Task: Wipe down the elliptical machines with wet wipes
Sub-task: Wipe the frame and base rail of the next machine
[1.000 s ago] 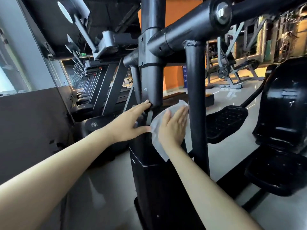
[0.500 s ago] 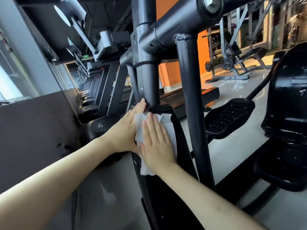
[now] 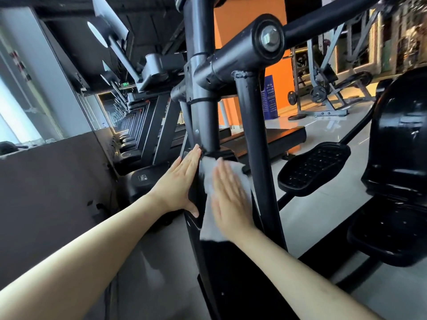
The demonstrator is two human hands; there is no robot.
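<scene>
Wiping in progress: right hand (image 3: 228,199), fingers straight, presses the wet wipe (image 3: 209,179) flat on the elliptical's black housing (image 3: 231,273), left hand (image 3: 179,183) flat beside; lower housing seemingly next.

Left forearm (image 3: 80,257), right forearm (image 3: 300,269) bare, reach forward, converging. Left hand (image 3: 179,184) flat, fingers straight, together, thumb spread downward. Right hand (image 3: 228,199) just beside it, palm forward, fingers straight, blurred.

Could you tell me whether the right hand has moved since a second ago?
Yes. The right hand, pressing the wet wipe, slid left and down the black housing, from beside the upright post to below its base.
</scene>
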